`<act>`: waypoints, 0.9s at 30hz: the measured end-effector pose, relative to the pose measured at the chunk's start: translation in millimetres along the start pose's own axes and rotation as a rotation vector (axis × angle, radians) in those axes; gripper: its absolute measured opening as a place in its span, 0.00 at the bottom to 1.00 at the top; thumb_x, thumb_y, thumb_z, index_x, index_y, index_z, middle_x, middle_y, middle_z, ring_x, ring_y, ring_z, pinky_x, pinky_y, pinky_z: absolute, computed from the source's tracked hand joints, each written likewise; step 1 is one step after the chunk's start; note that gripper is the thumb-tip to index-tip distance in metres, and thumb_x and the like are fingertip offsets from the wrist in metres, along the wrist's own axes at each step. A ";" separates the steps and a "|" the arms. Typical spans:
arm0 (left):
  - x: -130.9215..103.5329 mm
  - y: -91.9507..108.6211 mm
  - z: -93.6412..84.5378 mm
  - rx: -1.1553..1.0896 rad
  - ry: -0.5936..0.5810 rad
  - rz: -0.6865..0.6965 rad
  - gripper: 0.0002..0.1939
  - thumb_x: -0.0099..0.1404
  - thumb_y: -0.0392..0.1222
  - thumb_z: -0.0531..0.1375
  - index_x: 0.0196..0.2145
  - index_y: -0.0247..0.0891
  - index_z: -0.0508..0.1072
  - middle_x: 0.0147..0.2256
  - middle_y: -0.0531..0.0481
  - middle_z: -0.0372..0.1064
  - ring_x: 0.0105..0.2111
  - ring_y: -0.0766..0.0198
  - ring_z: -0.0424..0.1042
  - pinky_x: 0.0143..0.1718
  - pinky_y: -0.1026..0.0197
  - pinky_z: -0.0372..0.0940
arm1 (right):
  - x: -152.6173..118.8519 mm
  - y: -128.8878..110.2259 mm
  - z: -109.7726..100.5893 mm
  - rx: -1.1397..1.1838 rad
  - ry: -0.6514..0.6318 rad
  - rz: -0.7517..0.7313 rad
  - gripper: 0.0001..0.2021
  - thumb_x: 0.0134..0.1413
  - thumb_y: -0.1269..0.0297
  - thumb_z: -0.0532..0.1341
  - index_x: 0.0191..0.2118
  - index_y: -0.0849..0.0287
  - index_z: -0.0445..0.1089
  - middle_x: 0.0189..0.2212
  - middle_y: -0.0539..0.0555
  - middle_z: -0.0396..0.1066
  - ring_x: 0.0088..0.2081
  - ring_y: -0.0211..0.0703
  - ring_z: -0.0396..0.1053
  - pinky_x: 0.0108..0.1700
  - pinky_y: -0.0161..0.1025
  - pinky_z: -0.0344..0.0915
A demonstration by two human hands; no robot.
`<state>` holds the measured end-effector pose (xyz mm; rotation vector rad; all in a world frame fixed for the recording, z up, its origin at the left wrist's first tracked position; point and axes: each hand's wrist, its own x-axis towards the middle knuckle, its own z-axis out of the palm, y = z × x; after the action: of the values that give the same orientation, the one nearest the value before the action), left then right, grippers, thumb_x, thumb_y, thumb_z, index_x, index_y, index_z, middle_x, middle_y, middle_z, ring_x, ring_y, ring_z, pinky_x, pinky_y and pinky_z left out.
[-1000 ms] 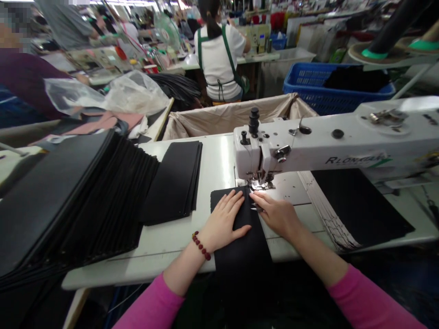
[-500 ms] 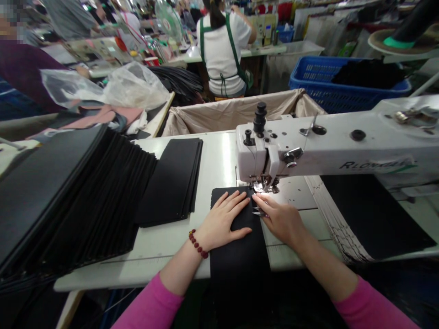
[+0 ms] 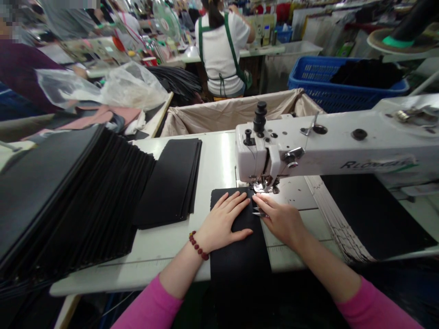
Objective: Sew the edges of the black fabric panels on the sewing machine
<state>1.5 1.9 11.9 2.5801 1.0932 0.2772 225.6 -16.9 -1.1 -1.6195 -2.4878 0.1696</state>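
A black panel point(image 3: 240, 265) of leather-like material lies under the head of a white sewing machine point(image 3: 291, 146) and hangs over the table's front edge. My left hand point(image 3: 228, 219) rests flat on it, fingers spread and thumb out to the side. At the panel's right edge, close in front of the presser foot point(image 3: 262, 186), is my right hand point(image 3: 279, 219). Its fingertips press on the edge, while the curled fingers hold thread snips point(image 3: 259, 212), whose pointed metal blades stick out to the left. The grip end of the snips is hidden in the hand.
Left of the machine lie a small pile of black panels point(image 3: 169, 183) and a tall leaning stack point(image 3: 78, 196). More pieces with pale edges point(image 3: 373, 214) lie at right. Behind the table are a cloth-lined bin point(image 3: 206, 119), a blue basket point(image 3: 343, 91) and co-workers.
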 end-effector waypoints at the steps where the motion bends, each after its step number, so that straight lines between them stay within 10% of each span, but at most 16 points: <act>1: 0.0 -0.2 0.1 -0.001 0.003 0.002 0.40 0.62 0.59 0.60 0.66 0.41 0.53 0.67 0.45 0.47 0.67 0.53 0.47 0.68 0.46 0.39 | -0.3 -0.2 0.4 -0.003 0.005 -0.001 0.27 0.60 0.67 0.55 0.65 0.52 0.56 0.63 0.49 0.58 0.47 0.46 0.72 0.40 0.41 0.71; 27: -1.1 -4.0 -1.5 -0.009 0.062 0.007 0.26 0.66 0.51 0.58 0.60 0.45 0.64 0.63 0.47 0.57 0.62 0.53 0.56 0.64 0.46 0.49 | -0.9 1.9 3.8 0.038 0.035 0.004 0.26 0.60 0.68 0.56 0.64 0.49 0.57 0.62 0.49 0.60 0.50 0.45 0.71 0.42 0.41 0.71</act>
<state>-2.3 4.1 11.8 2.5832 1.1018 0.3652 226.9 -16.9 -5.3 -1.5995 -2.4406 0.1858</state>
